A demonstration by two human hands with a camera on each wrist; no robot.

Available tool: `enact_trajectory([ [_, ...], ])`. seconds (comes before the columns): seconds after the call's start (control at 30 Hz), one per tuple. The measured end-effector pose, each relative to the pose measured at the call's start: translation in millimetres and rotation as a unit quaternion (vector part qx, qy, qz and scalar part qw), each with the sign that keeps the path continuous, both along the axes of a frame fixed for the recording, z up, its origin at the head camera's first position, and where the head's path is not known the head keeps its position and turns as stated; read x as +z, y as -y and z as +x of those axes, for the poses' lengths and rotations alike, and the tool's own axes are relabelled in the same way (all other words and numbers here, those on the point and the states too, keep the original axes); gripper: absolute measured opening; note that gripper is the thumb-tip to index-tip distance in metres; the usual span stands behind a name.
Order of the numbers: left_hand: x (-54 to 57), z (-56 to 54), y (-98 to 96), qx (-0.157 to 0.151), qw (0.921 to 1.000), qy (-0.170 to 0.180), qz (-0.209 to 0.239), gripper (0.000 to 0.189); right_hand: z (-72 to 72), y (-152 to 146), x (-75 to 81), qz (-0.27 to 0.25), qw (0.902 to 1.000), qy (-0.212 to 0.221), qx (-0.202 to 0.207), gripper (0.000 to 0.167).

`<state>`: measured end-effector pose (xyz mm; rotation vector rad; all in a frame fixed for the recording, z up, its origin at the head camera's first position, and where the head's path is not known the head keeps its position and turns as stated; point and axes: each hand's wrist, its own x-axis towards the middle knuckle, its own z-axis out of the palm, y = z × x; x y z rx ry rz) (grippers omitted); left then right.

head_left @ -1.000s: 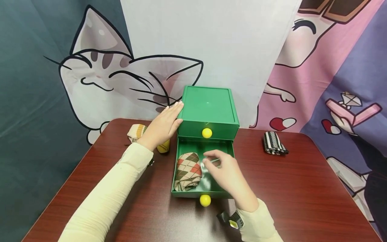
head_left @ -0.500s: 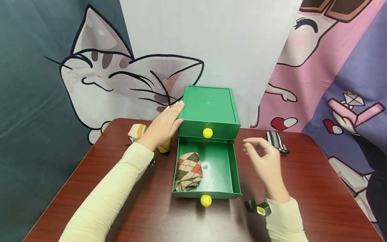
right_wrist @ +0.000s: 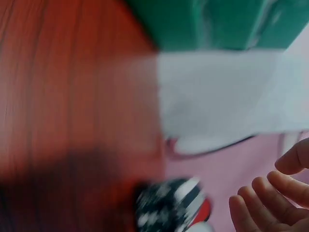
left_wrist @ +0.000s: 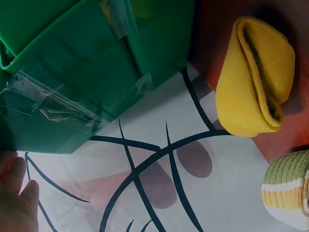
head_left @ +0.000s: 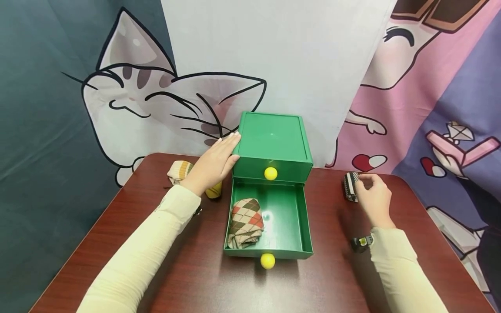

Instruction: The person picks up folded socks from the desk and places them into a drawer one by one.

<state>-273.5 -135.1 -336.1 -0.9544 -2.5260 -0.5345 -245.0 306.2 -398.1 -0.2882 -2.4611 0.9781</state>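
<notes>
My left hand (head_left: 214,167) rests with straight fingers against the top left edge of the green drawer unit (head_left: 272,137). In the left wrist view its fingertips (left_wrist: 29,193) show at the lower left, by the unit's wall. My right hand (head_left: 373,198) is at the right of the table, its fingers right at a rolled black-and-white striped sock (head_left: 350,187) and partly covering it. The right wrist view is blurred; there the fingers (right_wrist: 270,198) are apart and relaxed, beside the striped sock (right_wrist: 169,205). A folded argyle sock (head_left: 245,222) lies in the left half of the pulled-out lower drawer (head_left: 285,217).
Behind my left forearm lie a folded yellow sock (left_wrist: 256,79) and a rolled sock with green, white and yellow bands (left_wrist: 287,188). Yellow knobs (head_left: 268,261) stick out from both drawers. A printed cloth (head_left: 305,65) hangs behind the wooden table (head_left: 188,269).
My right hand has moved from over the lower drawer, rightwards across the table to the striped sock. The left hand has stayed on the drawer unit.
</notes>
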Motion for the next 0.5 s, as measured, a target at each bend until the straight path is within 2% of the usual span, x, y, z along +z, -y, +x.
enact_trajectory([
  [0.23,-2.3,-0.5,0.3,0.0,1.0,-0.002,0.0,0.056,-24.1,-37,-23.6,0.069,0.9944,0.07,0.039,0.043],
  [0.37,-2.4,-1.4,0.0,-0.001,1.0,-0.005,-0.003,0.056,-33.2,-49,-32.0,0.103,0.9867,0.113,0.055,0.058],
  [0.5,-2.1,-2.1,0.1,0.001,1.0,-0.005,-0.002,0.056,-38.9,-55,-36.3,0.113,0.977,0.167,0.069,0.076],
])
